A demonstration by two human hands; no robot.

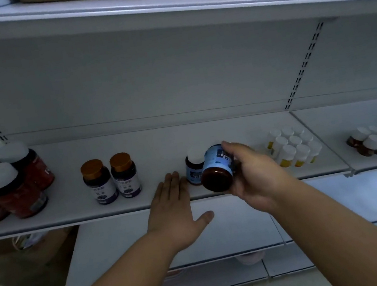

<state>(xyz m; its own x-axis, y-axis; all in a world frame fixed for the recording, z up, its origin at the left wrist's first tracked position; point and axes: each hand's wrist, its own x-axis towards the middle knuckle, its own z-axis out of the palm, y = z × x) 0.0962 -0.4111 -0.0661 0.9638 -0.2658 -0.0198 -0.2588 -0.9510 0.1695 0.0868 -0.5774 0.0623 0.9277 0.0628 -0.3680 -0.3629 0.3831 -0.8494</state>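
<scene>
Sideways in right hand point(252, 174), blue-labelled bottle point(217, 166); left hand point(175, 207) flat, seemingly on shelf point(156, 148).

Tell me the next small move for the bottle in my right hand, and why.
Probably turn the blue-label bottle upright and set it beside its standing twin. The right hand holds it tipped, base toward the camera, and the left hand lies flat on the shelf.
</scene>
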